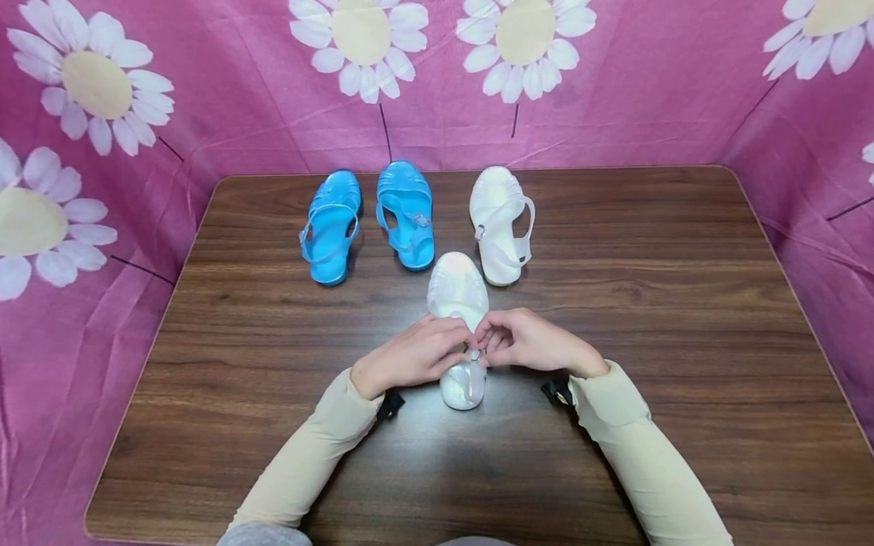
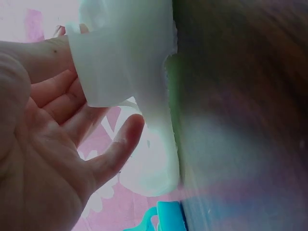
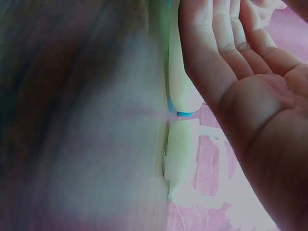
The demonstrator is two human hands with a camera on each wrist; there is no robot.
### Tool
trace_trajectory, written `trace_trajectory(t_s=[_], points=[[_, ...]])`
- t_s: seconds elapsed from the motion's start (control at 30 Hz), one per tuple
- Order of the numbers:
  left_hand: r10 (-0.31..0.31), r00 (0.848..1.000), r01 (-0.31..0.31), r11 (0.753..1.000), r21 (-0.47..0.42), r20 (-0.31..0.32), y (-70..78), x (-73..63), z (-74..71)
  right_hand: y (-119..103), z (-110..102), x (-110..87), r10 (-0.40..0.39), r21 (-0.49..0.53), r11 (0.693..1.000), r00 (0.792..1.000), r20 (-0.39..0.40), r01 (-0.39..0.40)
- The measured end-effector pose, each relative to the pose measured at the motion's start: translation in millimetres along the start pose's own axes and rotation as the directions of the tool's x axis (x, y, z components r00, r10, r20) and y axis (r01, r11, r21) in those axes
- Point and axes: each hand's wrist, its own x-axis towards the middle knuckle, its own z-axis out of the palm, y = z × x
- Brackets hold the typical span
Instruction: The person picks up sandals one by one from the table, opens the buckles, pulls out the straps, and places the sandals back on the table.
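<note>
A white jelly sandal [image 1: 457,288] lies on the table in front of the person, its toe pointing away. From the left, the left hand [image 1: 418,355] reaches over it, fingers bent at the ankle strap near the small buckle [image 1: 474,354]. Opposite, the right hand [image 1: 536,341] pinches the strap at that buckle between thumb and forefinger. The left wrist view shows the sandal's side [image 2: 154,91] up close, some fingers passing behind its strap. In the right wrist view the fingertips are cut off at the top, so their contact is hidden there.
A second white sandal [image 1: 501,227] stands just beyond, near the table's back edge. To its left are two blue sandals, one [image 1: 406,216] nearer and one [image 1: 331,227] farther left. Pink flowered cloth [image 1: 635,98] surrounds the brown wooden table [image 1: 683,303].
</note>
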Motion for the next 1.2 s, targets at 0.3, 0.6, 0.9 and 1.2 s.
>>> trace_trajectory(t_s=[0.3,0.6,0.9,1.2], points=[[-0.038,0.999,0.038,0.999,-0.038,-0.001,-2.7,0.7,3.3,-1.2,-0.4,0.5,-0.019,-0.002,1.0,1.0,0.012,0.019],[-0.037,0.999,0.037,0.996,-0.078,0.001,-3.7,2.0,3.3,-4.4,-0.9,-2.2,-0.039,-0.018,0.999,0.999,0.031,0.039],[-0.061,0.997,0.058,0.994,-0.088,-0.036,-1.5,3.2,6.1,-5.6,-0.1,-2.7,-0.036,-0.025,0.999,0.999,0.035,0.037],[-0.04,0.999,0.038,0.981,-0.192,-0.002,-5.1,3.6,0.3,-4.0,-0.5,-2.3,-0.018,-0.031,0.999,1.0,0.002,0.018]])
